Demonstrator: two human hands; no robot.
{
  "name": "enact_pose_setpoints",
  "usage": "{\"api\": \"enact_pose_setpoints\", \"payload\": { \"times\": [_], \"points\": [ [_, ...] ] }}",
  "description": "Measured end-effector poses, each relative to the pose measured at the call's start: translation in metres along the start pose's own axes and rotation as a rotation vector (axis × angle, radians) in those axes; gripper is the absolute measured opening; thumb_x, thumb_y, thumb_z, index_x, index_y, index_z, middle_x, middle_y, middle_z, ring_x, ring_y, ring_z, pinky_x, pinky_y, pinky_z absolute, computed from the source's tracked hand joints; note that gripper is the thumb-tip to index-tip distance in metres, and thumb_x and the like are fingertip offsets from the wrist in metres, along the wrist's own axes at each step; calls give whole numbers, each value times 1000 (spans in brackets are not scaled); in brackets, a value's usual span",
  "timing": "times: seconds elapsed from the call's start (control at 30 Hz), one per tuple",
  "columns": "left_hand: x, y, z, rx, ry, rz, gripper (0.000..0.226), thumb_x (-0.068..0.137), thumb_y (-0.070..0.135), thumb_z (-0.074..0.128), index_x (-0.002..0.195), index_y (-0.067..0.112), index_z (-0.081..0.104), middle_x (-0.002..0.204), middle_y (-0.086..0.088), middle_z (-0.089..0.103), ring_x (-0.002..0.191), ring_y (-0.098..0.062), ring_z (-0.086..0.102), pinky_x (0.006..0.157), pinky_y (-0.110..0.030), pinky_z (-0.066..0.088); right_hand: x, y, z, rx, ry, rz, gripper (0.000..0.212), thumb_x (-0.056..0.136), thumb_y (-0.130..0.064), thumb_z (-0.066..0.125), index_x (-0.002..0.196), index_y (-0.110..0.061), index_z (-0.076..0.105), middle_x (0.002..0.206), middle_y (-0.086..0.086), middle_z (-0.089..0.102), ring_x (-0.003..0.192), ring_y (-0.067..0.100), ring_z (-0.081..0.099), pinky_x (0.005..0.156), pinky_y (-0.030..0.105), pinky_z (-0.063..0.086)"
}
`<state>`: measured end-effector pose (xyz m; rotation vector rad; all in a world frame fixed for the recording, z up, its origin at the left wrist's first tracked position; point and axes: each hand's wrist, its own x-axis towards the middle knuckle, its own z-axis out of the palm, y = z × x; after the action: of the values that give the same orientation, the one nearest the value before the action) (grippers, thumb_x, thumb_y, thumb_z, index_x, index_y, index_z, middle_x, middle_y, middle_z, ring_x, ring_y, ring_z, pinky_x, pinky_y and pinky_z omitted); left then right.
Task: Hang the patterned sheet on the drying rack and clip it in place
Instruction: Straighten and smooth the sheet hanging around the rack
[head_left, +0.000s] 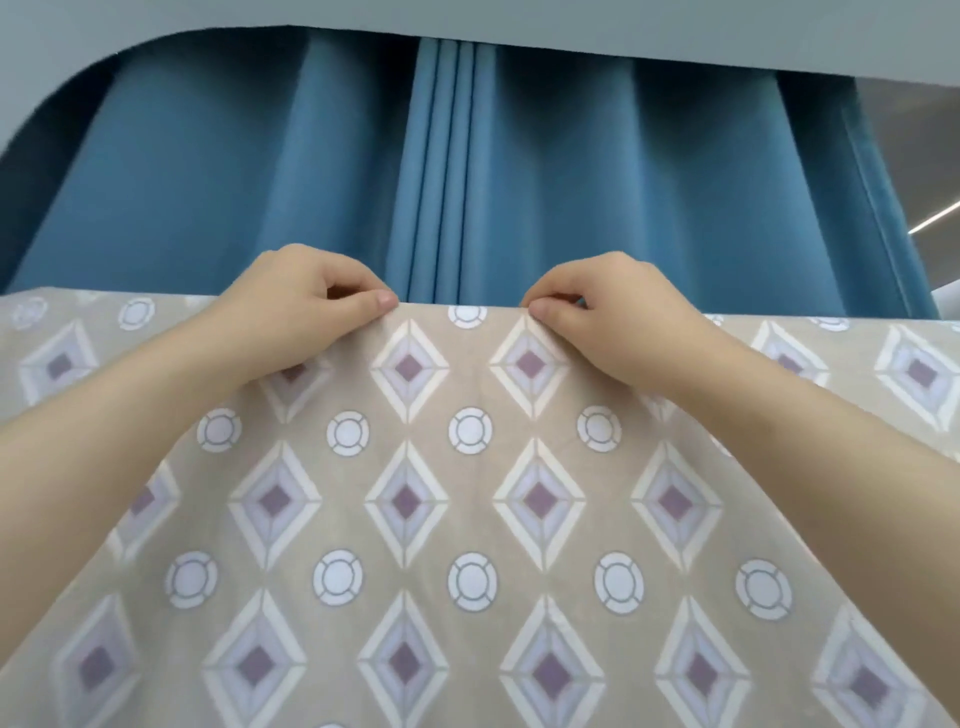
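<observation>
Your left hand (306, 306) and right hand (613, 312) each pinch the top fold of the patterned sheet (467, 519), draped before blue curtains (363, 182); no readable writing shows.

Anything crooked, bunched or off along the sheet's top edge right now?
Nothing stands out. The left hand and right hand pinch the patterned sheet at its top fold, which runs roughly level and smooth. No clips show; the rack is hidden.
</observation>
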<state>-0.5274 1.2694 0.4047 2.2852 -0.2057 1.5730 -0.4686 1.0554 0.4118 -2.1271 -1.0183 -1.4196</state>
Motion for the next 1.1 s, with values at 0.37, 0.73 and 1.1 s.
{"api": "enact_pose_setpoints", "payload": {
  "times": [0.37,0.73,1.1],
  "points": [
    [61,3,0,183,-467,-164,12,82,18,65,77,8,70,72,-9,67,63,-25,60,63,-32,50,35,-16,1,-42,-202,404,17,86,-16,55,90,-7,69,81,7,63,65,23,54,63,27,49],
    [24,-49,-18,159,-109,207,29,92,43,45,76,23,57,71,7,57,68,-12,52,69,-33,42,28,-76,58,-168,-32,78,28,95,-23,31,105,-27,57,100,-7,62,97,19,52,80,34,39],
    [2,-129,-73,16,-72,102,10,90,31,57,90,33,67,86,21,67,85,-4,61,71,-21,43,42,-120,95,-127,70,25,21,96,-31,41,103,-22,59,98,-6,64,90,19,51,82,34,36]
  ]
}}
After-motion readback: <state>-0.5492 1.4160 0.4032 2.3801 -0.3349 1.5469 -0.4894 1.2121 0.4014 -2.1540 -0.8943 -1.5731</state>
